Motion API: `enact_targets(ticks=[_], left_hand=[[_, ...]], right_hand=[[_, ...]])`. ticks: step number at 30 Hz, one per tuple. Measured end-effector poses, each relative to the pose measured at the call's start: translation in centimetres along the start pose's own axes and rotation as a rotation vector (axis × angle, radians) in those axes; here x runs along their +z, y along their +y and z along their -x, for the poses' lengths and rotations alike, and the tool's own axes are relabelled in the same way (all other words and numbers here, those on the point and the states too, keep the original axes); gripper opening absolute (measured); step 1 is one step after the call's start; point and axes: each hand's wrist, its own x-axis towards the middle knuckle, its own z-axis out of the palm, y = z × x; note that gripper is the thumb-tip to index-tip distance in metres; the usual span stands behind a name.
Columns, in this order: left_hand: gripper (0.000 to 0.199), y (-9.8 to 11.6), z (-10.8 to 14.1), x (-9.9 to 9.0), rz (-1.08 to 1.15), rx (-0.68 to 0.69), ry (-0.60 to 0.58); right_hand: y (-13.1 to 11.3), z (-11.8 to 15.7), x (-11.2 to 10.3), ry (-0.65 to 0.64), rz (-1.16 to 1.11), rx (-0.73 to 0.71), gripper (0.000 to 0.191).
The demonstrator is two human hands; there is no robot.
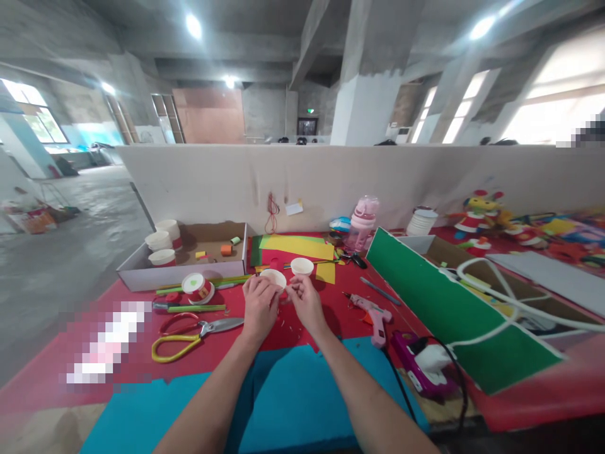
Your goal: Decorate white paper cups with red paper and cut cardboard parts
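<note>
My left hand [261, 305] is closed around the near left side of a white paper cup [274, 277], low over the red table cover. Just right of it, my right hand [305, 301] has its fingers pinched together near the cup's right edge; what they hold, if anything, is too small to name. A second white cup [302, 266] stands right behind my right hand's fingertips. Left of my hands lie big scissors [193, 334] with yellow and red handles, and a red and white cup [197, 288] on its side or lidded, with a green spot on top.
A cardboard box [184, 268] with stacked cups is at the back left. Yellow paper [297, 246] lies behind the cups. To the right are a pink glue gun [375, 317], a purple power strip [423, 366], a green board [454, 309] and a pink bottle [363, 224].
</note>
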Motion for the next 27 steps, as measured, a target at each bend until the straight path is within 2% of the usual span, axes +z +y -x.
enact_targets(ticks=[5,11,16,21,24,27], left_hand=[[0.019,0.2,-0.1,-0.4,-0.072,0.07,-0.029],[0.02,0.6,-0.2,-0.5,-0.037,0.087,-0.071],[0.019,0.8,-0.1,-0.3,-0.028,0.104,-0.111],[0.018,0.3,-0.1,0.0,0.042,0.014,-0.04],[0.016,-0.2,-0.2,0.1,0.091,-0.051,-0.038],[0.014,-0.6,-0.3,0.1,0.114,-0.056,-0.036]], right_hand=[[0.9,-0.3,-0.2,-0.143,-0.066,0.163,0.028],[0.8,-0.3,-0.1,-0.131,-0.096,0.167,0.027],[0.5,-0.1,-0.2,-0.068,0.01,0.132,0.021],[0.4,-0.1,-0.2,-0.05,-0.014,0.13,0.017],[0.1,-0.1,-0.1,-0.077,-0.135,0.165,0.019],[-0.4,-0.2,0.0,-0.083,-0.298,0.259,0.021]])
